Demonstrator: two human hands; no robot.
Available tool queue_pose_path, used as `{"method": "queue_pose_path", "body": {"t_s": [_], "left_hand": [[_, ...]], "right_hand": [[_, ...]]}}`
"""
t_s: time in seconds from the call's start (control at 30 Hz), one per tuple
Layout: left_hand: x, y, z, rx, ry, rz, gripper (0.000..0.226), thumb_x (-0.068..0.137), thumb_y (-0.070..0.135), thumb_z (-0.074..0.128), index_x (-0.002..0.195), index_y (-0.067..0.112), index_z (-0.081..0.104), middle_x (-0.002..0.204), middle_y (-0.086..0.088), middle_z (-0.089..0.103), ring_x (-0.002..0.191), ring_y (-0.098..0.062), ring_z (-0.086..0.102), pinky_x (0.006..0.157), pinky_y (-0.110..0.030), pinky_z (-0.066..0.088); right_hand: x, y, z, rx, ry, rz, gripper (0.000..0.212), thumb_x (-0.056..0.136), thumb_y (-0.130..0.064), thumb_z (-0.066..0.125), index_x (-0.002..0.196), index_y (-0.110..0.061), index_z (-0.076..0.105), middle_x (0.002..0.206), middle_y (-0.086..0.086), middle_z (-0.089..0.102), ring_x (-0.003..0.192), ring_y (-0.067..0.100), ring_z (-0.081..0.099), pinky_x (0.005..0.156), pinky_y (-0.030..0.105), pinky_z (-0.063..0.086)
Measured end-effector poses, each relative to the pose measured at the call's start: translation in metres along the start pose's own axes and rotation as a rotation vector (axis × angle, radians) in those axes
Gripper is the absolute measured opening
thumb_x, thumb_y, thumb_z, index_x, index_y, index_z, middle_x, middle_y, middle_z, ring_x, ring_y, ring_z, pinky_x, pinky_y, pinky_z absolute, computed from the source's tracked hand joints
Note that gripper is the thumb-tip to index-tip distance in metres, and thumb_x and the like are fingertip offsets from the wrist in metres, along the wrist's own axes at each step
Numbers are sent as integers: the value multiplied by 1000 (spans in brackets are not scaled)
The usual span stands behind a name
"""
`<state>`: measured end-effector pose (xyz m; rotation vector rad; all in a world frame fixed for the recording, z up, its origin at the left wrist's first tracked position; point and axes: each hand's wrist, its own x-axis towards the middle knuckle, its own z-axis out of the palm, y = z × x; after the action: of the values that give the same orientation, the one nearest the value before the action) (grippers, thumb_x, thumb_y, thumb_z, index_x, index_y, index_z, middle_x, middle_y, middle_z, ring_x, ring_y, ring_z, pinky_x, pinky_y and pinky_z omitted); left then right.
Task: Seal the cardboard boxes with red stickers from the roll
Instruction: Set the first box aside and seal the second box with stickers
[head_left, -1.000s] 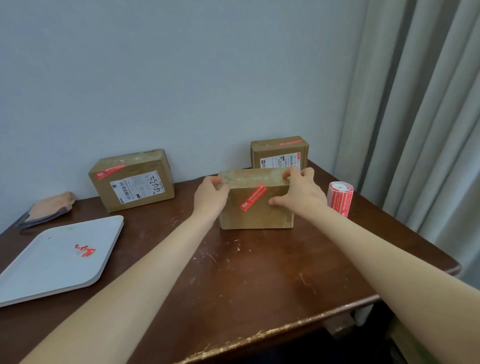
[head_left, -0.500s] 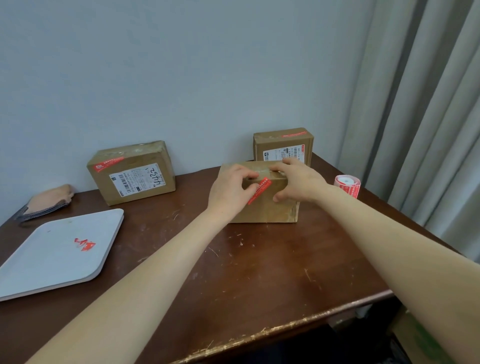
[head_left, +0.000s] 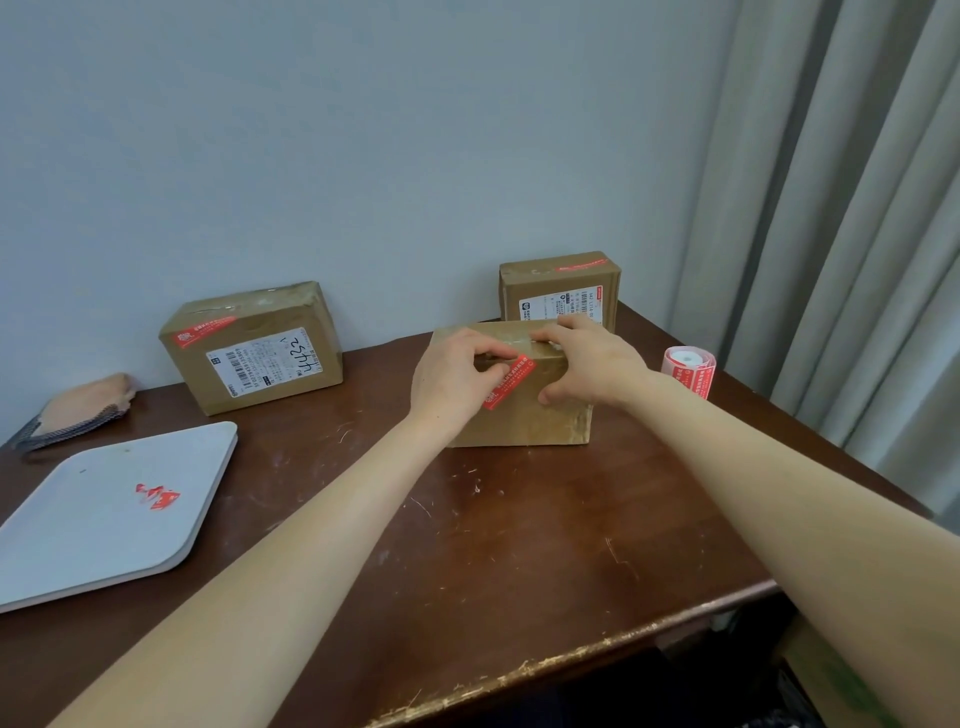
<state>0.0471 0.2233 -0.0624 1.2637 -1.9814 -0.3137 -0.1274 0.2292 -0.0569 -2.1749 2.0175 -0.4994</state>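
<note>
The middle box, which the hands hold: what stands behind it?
Behind the middle box stands a second box, with a white label and a red sticker on top. The middle box and the right hand cover its lower part.

— What encloses the room?
— A plain, pale blue-grey wall (head_left: 363, 156) behind, and pleated grey curtains (head_left: 852, 234) hanging at the right.
— And the furniture?
— One dark brown surface (head_left: 519, 545), apparently wood, scratched, its front edge chipped.
</note>
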Motion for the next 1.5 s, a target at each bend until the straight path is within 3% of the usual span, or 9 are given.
{"method": "queue_pose_path", "body": {"t_s": [0.3, 0.4, 0.5, 0.77, 1.07, 1.5], "left_hand": [[3, -16, -15, 154, -8, -28, 24, 88, 25, 63, 110, 26, 69, 114, 5, 63, 107, -13, 56, 86, -25, 43], [1, -24, -18, 176, -21, -31, 26, 88, 24, 62, 114, 29, 68, 114, 5, 65, 106, -14, 57, 88, -27, 47], [1, -22, -17, 216, 2, -32, 27, 90, 25, 60, 115, 30, 67, 115, 5, 65, 107, -15, 57, 88, -30, 48], [1, -20, -19, 308, 11, 1, 26, 89, 29, 61, 114, 31, 68, 116, 6, 68, 108, -16, 59, 89, -31, 48], [2, -21, -21, 362, 14, 9, 26, 89, 33, 61, 114, 34, 67, 113, 11, 69, 107, -11, 60, 81, -23, 44], [2, -23, -21, 373, 14, 11, 25, 88, 34, 62, 112, 35, 68, 109, 11, 70, 103, -12, 62, 81, -27, 47]], "right_hand": [[-4, -3, -7, -118, 0, -3, 83, 72, -46, 77, 143, -32, 37, 148, 2, 31, 135, 23, 34, 103, 42, 38], [-9, -7, -3, -161, 142, -47, 74, 72, -54, 73, 136, -29, 48, 137, 2, 43, 130, 22, 35, 104, 38, 33], [-13, -11, 5, -104, 316, -76, 56, 76, -57, 68, 123, -28, 61, 122, -1, 52, 119, 21, 39, 96, 33, 34], [-20, -17, 18, -25, 504, -73, 28, 87, -41, 64, 107, -23, 71, 106, -2, 63, 107, 20, 48, 80, 26, 31], [-20, -18, 23, 30, 572, -71, 14, 86, -32, 67, 94, -23, 73, 98, -2, 67, 96, 22, 54, 72, 31, 36], [-18, -17, 30, 3, 622, -75, 11, 86, -32, 67, 88, -22, 70, 95, 0, 65, 92, 25, 55, 69, 32, 33]]}}
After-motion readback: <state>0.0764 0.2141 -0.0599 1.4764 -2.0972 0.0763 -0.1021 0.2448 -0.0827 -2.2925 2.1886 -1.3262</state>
